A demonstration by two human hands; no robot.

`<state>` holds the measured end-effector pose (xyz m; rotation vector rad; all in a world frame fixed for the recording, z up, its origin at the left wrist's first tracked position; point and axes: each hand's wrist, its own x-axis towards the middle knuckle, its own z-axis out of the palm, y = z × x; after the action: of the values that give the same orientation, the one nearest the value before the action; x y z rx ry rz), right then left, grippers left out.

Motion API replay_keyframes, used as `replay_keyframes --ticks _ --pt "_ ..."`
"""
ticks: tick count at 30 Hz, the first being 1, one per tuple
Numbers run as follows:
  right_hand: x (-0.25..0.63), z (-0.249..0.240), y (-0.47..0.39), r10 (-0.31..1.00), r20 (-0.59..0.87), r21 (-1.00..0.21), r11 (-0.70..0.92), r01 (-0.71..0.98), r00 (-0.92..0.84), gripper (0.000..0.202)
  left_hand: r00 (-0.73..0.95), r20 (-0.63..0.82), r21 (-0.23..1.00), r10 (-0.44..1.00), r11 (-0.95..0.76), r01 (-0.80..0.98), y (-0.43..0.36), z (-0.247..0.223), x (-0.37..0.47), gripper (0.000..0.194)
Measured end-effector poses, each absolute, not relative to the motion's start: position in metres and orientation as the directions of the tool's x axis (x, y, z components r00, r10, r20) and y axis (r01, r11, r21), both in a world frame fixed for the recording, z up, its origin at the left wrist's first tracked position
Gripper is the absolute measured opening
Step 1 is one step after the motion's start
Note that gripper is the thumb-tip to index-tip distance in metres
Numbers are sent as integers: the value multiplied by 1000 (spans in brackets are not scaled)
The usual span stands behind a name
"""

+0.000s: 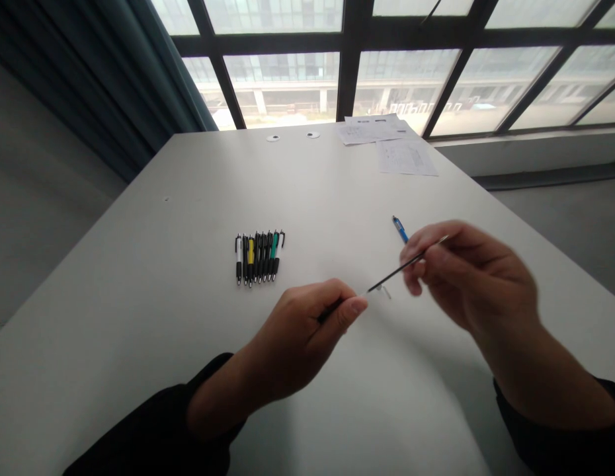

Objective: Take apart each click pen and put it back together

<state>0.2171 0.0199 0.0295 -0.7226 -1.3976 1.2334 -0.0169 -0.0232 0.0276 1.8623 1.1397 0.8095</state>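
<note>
My left hand (307, 330) is closed round a pen barrel (329, 311). Most of the barrel is hidden by the fingers, with a dark part and a pale end showing. Between the fingertips of my right hand (471, 277) is a thin dark pen refill (397, 272). It slants down to the left, its lower end at the barrel's pale end; whether it is inside cannot be told. Small pieces, perhaps a clear pen part (385, 291), appear just beyond the refill. A blue pen (399, 228) lies on the table behind my right fingers, partly covered.
Several pens (258, 258), with black, white, yellow and green barrels, lie side by side in a row on the white table (139, 264). Printed papers (407, 157) are at the far right edge by the window. Two round cable covers (272, 138) sit at the back.
</note>
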Motion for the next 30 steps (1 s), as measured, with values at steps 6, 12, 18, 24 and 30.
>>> replay_keyframes --ticks 6,12,18,24,30 --pt "253 34 57 991 122 -557 119 822 -61 19 344 69 842 936 -240 484 -18 22 -16 30" --pt "247 -17 84 872 -445 -199 126 972 -204 26 285 -109 907 952 -22 420 -11 10 -15 32" --pt "250 -32 89 839 -500 -179 142 974 -214 27 359 -297 933 885 189 307 5 -23 -14 21" --pt "259 -36 92 817 -516 -211 168 963 -255 31 358 -369 918 858 276 284 9 -51 -8 17" --pt "255 -37 91 820 -500 -208 198 958 -278 32 307 -298 917 904 181 357 17 -68 4 18"
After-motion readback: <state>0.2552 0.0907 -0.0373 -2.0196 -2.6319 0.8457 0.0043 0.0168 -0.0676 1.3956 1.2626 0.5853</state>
